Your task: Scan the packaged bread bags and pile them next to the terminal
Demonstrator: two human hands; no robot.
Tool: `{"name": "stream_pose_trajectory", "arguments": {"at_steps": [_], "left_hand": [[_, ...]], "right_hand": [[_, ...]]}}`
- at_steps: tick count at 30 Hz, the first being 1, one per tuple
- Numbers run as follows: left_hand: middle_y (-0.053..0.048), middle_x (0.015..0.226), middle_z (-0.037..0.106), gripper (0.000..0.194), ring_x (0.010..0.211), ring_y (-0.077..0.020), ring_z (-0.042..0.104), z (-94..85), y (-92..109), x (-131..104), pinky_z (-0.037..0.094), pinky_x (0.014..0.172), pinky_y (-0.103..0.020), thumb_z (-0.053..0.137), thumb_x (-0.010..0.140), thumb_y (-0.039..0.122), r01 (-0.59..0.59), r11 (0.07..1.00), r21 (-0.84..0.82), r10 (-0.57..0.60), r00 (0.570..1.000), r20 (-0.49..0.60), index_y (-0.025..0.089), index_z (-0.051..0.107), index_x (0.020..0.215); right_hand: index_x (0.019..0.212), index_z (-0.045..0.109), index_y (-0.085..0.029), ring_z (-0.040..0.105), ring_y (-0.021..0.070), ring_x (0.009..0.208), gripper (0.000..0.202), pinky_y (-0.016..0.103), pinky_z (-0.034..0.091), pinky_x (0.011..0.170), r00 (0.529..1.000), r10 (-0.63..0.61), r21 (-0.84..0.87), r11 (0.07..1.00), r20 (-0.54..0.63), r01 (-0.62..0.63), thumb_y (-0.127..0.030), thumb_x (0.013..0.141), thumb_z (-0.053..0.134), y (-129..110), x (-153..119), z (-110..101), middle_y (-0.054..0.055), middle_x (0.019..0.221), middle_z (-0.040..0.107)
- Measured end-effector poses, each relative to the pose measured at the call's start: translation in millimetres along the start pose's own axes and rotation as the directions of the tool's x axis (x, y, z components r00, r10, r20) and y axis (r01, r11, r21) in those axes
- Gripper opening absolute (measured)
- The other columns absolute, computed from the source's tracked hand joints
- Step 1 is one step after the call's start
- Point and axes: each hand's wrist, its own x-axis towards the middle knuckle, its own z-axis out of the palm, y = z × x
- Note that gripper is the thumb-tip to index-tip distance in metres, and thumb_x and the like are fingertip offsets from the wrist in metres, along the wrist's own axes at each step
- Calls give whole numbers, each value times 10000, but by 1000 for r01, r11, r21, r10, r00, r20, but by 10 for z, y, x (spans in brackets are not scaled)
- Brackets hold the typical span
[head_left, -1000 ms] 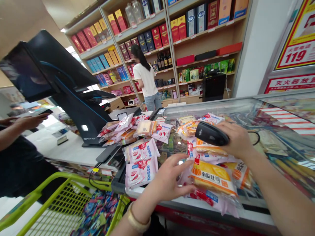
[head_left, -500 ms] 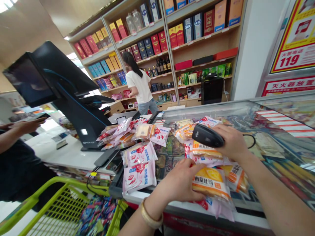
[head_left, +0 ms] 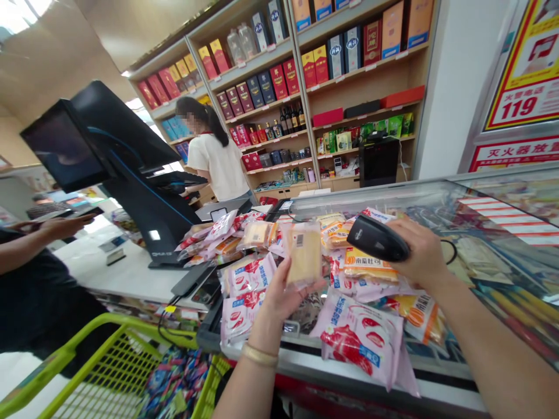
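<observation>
My left hand (head_left: 279, 294) grips a bread packet (head_left: 304, 253), its barcode side turned up, above the glass-topped case. My right hand (head_left: 417, 247) is closed around a black barcode scanner (head_left: 379, 238), which points left toward that packet. Under and beside the scanner lie orange-and-white bread packets (head_left: 369, 265). Closer to me, a pink packet with red print (head_left: 360, 337) rests near the case's front edge. Two more pink packets (head_left: 248, 276) lie left of my left hand, below a heap of mixed packets (head_left: 222, 233).
A black checkout terminal (head_left: 131, 169) stands on the white counter (head_left: 91, 262). Below it at left is a green shopping cart (head_left: 87, 372) holding colourful small packs. A person in a white top (head_left: 218, 163) stands by the shelves; another person's arm (head_left: 48, 230) holds a phone at far left.
My left hand has lifted the pumpkin toast packet, moved it left and turned its back up, uncovering the pink packet underneath. The person behind the counter has moved left toward the terminal.
</observation>
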Motion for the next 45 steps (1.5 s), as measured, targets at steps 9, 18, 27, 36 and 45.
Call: {"name": "stream_pose_trajectory", "arguments": {"at_steps": [9, 18, 27, 36, 45], "left_hand": [[-170, 1224, 767, 616, 1063, -298, 763, -69, -198, 308, 616, 938, -428, 673, 943, 482, -5, 984, -180, -22, 989, -147, 124, 588, 1438], [-164, 1202, 776, 593, 1038, -295, 767, -84, -244, 327, 619, 962, -457, 673, 945, 433, -7, 988, -153, -25, 978, -208, 135, 588, 1450], [-175, 1193, 770, 463, 1025, -291, 759, -49, -220, 309, 623, 957, -455, 690, 940, 411, -4, 987, -161, -33, 975, -222, 113, 686, 1295], [-139, 1294, 742, 558, 1221, -347, 677, -83, -192, 144, 593, 989, -453, 765, 858, 538, -148, 922, 359, 231, 951, -203, 196, 731, 1297], [-162, 1388, 631, 609, 1319, -331, 593, -1120, 700, -405, 415, 1197, -538, 663, 928, 471, -100, -11, 995, 502, 860, 92, 212, 616, 1478]], "right_hand": [[979, 705, -224, 707, 235, 823, 233, 359, 531, 753, 988, -114, 108, 989, 102, 102, -432, 882, 666, -131, 63, -54, 84, 891, 755], [1069, 746, -227, 721, 240, 835, 449, 353, 523, 734, 962, -141, 140, 984, 233, 111, -609, 837, 709, -141, 76, -84, 90, 928, 787], [1065, 744, -217, 747, 241, 822, 458, 360, 557, 725, 967, -179, 125, 980, 183, 158, -627, 867, 697, -192, 111, -109, 97, 962, 808], [1169, 716, -207, 751, 263, 874, 496, 377, 570, 774, 966, -198, 93, 978, 168, 185, -597, 864, 722, -116, 41, -83, 102, 989, 795], [1153, 697, -273, 742, 270, 783, 371, 390, 545, 646, 961, -230, 79, 972, 151, 220, -516, 874, 721, -21, 28, -69, 63, 918, 782]]}}
